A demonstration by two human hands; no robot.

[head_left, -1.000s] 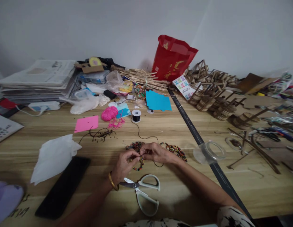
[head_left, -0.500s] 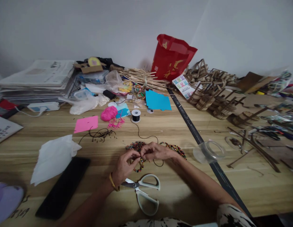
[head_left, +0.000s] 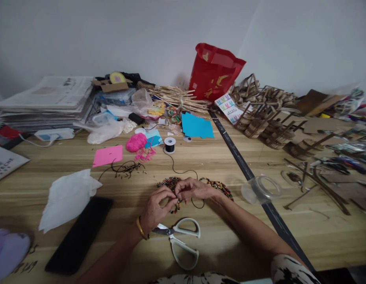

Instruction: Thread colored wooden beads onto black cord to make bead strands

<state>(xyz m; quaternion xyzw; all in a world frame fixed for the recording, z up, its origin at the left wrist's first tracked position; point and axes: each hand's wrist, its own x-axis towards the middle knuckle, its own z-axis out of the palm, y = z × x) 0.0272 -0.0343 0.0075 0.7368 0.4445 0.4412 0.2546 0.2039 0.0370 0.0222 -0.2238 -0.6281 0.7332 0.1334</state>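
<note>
My left hand [head_left: 158, 205] and my right hand [head_left: 195, 189] meet fingertip to fingertip, both in a pinch. Below the fingertips hangs a small beaded bracelet [head_left: 175, 208] of multicoloured beads, partly covered by the fingers. The exact spot they pinch, probably its cord ends, is too small to make out. Behind my hands lies a heap of strung beads [head_left: 168, 183], and another bunch of beaded bracelets [head_left: 222, 188] rests beyond my right wrist. White-handled scissors [head_left: 187, 228] lie spread just in front of me, their blades partly under my left wrist.
A spool of black cord [head_left: 170, 146] stands ahead, its cord trailing toward my hands. To the left are a black phone [head_left: 79, 236], white tissue [head_left: 67, 197] and black cord scraps [head_left: 126, 169]. A clear plastic ring [head_left: 267, 189] and small woven baskets [head_left: 275, 136] sit right.
My fingers have shifted slightly at the pinch, and the left fingers are drawn a little closer over the bracelet. Less of the bracelet shows now. Everything else stays put.
</note>
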